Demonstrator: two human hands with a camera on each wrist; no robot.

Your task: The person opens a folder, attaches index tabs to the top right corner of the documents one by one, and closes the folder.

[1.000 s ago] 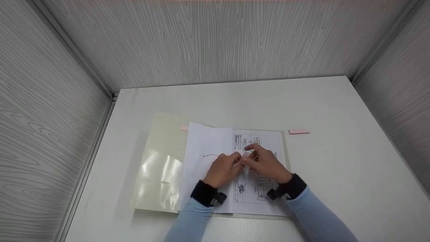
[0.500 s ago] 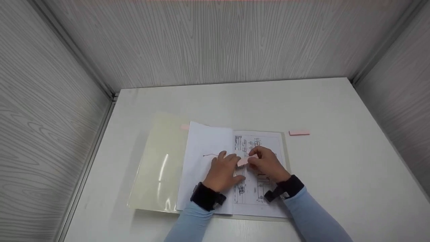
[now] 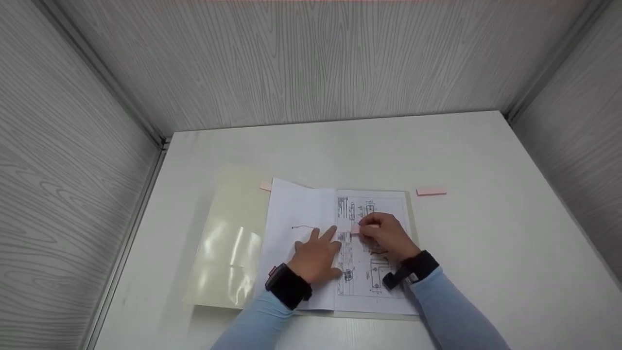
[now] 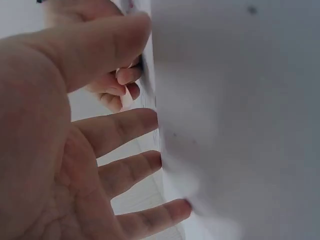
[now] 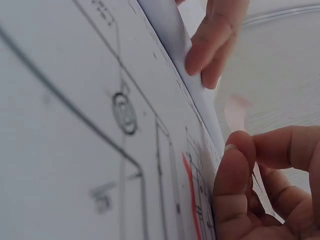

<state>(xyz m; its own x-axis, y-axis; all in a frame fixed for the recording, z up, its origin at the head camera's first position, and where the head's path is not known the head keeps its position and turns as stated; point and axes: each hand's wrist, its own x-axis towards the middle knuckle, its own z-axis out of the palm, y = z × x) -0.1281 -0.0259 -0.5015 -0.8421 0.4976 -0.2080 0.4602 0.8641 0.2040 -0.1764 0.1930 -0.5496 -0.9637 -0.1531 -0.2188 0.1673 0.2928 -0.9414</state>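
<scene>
An open booklet in a pale translucent cover (image 3: 228,253) lies on the table. My left hand (image 3: 315,257) rests with spread fingers on its white left page (image 3: 284,253), near the fold; the left wrist view shows the fingertips touching the paper. Over the right page (image 3: 357,296), printed with line drawings, my right hand (image 3: 386,236) pinches a small pink sticky note (image 3: 355,230) between thumb and fingers. In the right wrist view the pink sticky note (image 5: 236,112) sticks up past the fingertips, partly hidden by them.
A pink sticky-note pad (image 3: 431,191) lies on the white table (image 3: 486,243) right of the booklet. Another pink tab (image 3: 265,185) shows at the left page's top edge. Wood-patterned panels (image 3: 311,58) enclose the back and sides.
My left hand has let go near the pink sticky note, moved left and toward me, and flattened onto the left page. My right hand still pinches the sticky note over the right page.
</scene>
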